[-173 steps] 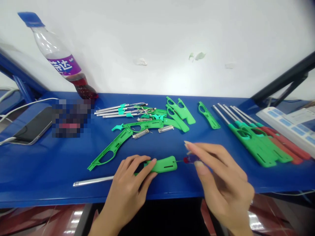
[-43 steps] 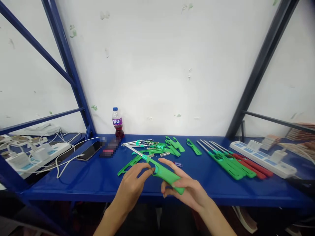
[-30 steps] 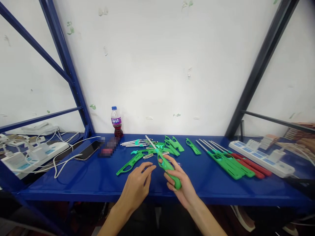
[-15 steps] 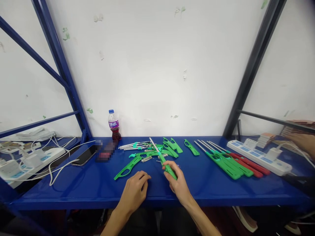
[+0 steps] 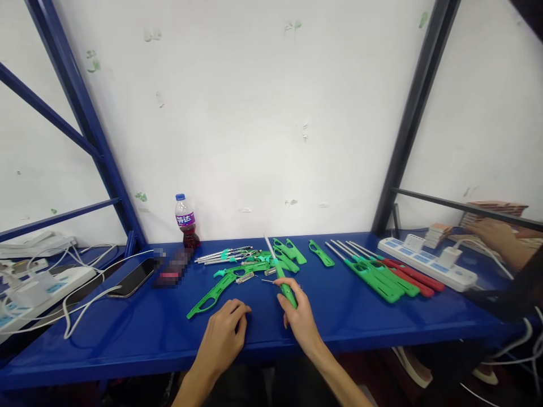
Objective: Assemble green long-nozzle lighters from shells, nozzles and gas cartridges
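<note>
A long-necked lighter [image 5: 285, 286] with a green handle and a thin metal tube is gripped in my right hand [image 5: 300, 311]. Its tube points away from me, tilted slightly left. My left hand [image 5: 227, 330] rests near the front edge of the table with its fingers curled together, and nothing shows in it. Beyond it lies a green handle half [image 5: 211, 298] with a trigger loop. Between and past my hands are small metal parts [image 5: 246, 277], several metal tubes [image 5: 224, 255] with teal ends, and loose green handle halves [image 5: 296, 251]. One more green half [image 5: 321, 253] lies apart.
To the right, green lighters [image 5: 379, 281] and red ones [image 5: 418, 277] lie in a row before a power strip [image 5: 428, 264]. A bottle [image 5: 186, 220], a phone [image 5: 133, 277] and cabled chargers [image 5: 46, 288] stand left. Another person's arm [image 5: 498, 237] shows at far right.
The view has shifted a little, moving the whole scene leftward. The lighter stays in my right hand, and my left hand keeps its curled pose on the table.
</note>
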Demonstrator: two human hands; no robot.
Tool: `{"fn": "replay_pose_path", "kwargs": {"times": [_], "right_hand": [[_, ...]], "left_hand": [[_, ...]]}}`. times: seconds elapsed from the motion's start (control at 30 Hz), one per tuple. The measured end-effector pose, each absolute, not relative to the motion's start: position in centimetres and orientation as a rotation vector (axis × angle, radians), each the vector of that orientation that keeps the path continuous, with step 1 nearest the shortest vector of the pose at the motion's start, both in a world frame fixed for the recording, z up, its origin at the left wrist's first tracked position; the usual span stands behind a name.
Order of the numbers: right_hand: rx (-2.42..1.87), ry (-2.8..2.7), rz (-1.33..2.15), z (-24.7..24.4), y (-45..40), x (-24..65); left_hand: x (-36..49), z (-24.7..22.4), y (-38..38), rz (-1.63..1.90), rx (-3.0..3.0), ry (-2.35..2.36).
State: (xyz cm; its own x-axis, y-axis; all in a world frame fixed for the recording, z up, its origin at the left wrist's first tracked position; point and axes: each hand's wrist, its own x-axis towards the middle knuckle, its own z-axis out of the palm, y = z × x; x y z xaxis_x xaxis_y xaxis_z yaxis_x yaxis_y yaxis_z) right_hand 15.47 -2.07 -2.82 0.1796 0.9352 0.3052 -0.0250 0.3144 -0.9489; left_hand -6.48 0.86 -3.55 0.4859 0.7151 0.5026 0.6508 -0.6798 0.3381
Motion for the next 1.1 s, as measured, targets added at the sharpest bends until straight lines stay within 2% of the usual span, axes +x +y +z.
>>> {"fn": "replay_pose_path", "kwargs": {"times": [0.13,0.27,0.53,0.77,1.1], "right_hand": [[-1.118,-1.162,0.785,-1.7,-2.0,16.8],[-1.254,-1.127,0.625,0.3,-1.5,22.7],[-1.848,-1.215,0.278,0.7,-1.8,34.9],[-2.103,-1.361,0.099,-1.5,-1.3,35.8],[-2.086,-1.638,-0.186,-4.3,-0.2,36.0]], "left_hand": [[-6.6,-3.7,1.0,0.961,2.623,1.203],[-6.7,-3.8,1.0,0.973,2.622,1.199],[-6.9,-4.2,1.4,1.022,2.628,1.194],[-6.8,-4.2,1.4,1.044,2.629,1.195],[-6.3,-3.2,0.9,1.23,2.694,1.182]]}}
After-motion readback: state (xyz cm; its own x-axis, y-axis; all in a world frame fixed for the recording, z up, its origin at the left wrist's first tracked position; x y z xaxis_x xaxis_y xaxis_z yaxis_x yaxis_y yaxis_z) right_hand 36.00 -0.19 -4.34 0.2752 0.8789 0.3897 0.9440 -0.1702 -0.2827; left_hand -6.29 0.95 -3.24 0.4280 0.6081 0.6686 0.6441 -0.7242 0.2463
